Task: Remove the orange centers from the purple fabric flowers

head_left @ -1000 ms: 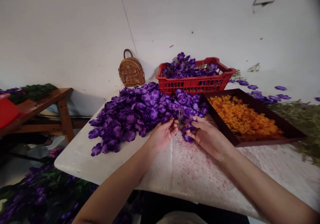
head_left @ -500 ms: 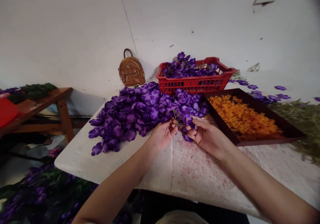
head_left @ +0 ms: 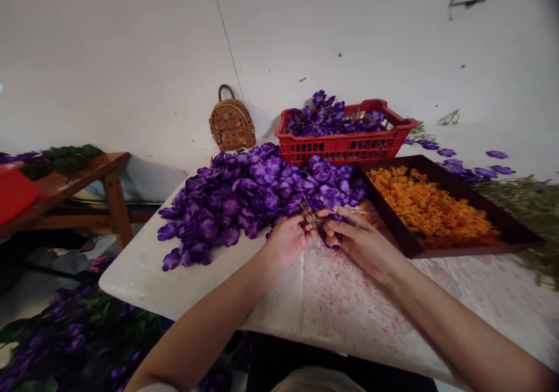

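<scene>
My left hand (head_left: 292,237) is closed on a thin green flower stem (head_left: 309,210) over the middle of the table. Close beside it, my right hand (head_left: 353,237) pinches a purple artificial flower (head_left: 331,237), which the fingers partly cover. The fingertips of both hands nearly meet, so the exact join of stem and petals is hidden. Just beyond the hands spreads a big heap of loose purple petals (head_left: 236,200). To the right of my right hand lies a dark shallow tray (head_left: 480,254) holding orange flower centres (head_left: 437,211).
A red plastic basket (head_left: 340,149) of purple flowers stands behind the heap, near a brown backpack (head_left: 232,125) by the wall. Green stems (head_left: 519,211) and scattered petals (head_left: 496,154) lie at the right. On the left is a wooden bench (head_left: 116,197); flowers (head_left: 74,339) fill the floor below.
My right hand has turned and its fingers have closed in over the purple flower, now mostly covered. My left hand stays on the stem. The view has shifted slightly.
</scene>
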Tool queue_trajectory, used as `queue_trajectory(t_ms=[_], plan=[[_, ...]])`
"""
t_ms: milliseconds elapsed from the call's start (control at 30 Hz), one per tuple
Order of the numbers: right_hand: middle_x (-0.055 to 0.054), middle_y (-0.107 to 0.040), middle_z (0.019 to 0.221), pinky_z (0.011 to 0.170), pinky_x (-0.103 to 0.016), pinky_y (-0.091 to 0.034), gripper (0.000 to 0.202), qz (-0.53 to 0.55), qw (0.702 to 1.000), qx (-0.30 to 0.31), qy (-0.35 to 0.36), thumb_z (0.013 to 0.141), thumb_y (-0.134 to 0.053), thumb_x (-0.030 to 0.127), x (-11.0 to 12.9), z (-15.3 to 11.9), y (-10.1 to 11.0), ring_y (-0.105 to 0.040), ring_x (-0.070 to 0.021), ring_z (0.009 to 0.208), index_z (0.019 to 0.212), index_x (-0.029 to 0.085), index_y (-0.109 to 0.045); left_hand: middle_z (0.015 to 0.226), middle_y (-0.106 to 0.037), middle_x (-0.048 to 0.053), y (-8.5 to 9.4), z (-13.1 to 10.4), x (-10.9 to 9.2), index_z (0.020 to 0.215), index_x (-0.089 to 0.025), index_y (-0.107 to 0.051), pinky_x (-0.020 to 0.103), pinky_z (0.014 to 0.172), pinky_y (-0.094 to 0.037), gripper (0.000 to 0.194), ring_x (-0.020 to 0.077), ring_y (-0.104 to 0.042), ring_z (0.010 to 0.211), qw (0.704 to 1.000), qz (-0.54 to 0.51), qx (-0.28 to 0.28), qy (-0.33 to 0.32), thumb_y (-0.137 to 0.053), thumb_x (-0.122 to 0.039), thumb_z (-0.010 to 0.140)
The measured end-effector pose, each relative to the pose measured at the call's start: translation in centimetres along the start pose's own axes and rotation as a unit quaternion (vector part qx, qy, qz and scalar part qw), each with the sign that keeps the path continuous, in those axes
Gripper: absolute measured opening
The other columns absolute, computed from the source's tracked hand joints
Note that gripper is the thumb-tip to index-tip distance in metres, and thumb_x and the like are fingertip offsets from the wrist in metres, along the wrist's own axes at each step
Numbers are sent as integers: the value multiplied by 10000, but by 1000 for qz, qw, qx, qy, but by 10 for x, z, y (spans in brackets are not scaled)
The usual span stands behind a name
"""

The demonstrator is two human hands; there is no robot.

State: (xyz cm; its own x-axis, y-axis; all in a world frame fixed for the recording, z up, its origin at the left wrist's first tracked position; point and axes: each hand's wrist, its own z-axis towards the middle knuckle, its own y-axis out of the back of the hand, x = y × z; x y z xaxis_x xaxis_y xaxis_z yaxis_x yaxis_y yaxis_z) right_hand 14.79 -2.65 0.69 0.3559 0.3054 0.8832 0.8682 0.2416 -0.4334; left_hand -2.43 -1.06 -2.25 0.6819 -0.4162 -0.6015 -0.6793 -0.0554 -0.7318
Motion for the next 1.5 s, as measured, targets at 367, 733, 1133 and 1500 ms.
queue_trajectory(t_ms=[367, 733, 1133, 1500], plan=[[53, -507, 624, 575, -275, -367, 439, 53, 997, -36, 35, 645, -969, 436, -5, 4, 4, -403, -94, 563, 690, 208, -597, 737, -646, 30, -8, -5, 2, 770, -143, -700, 257, 646, -488, 116, 116, -561, 646, 997, 73, 21, 6, -802, -192, 745], [-12, -677, 754, 613, -285, -442, 239, 53, 998, -28, 33, 754, -893, 344, -5, 1, 3, -548, -125, 640, 816, 200, -712, 742, -674, 34, -13, -13, -1, 763, -202, -779, 296, 600, -436, 184, 158, -556, 664, 933, 297, 54, -196, -879, -357, 766], [-33, -715, 782, 642, -273, -476, 233, 71, 997, -12, -18, 732, -903, 333, -3, 3, 4, -554, -116, 642, 812, 167, -760, 687, -582, -4, -9, -10, -1, 832, -165, -750, 269, 633, -456, 339, 125, -530, 649, 969, 224, 60, -90, -871, -474, 765], [-65, -715, 1073, 955, -413, -471, 334, -176, 972, -72, 136, 846, -750, 541, -6, 2, 2, -631, -275, 1073, 1021, 262, -697, 742, -668, 7, -8, -9, -1, 759, -190, -704, 292, 676, -470, 211, 153, -568, 678, 903, 353, -46, -239, -870, -304, 694]])
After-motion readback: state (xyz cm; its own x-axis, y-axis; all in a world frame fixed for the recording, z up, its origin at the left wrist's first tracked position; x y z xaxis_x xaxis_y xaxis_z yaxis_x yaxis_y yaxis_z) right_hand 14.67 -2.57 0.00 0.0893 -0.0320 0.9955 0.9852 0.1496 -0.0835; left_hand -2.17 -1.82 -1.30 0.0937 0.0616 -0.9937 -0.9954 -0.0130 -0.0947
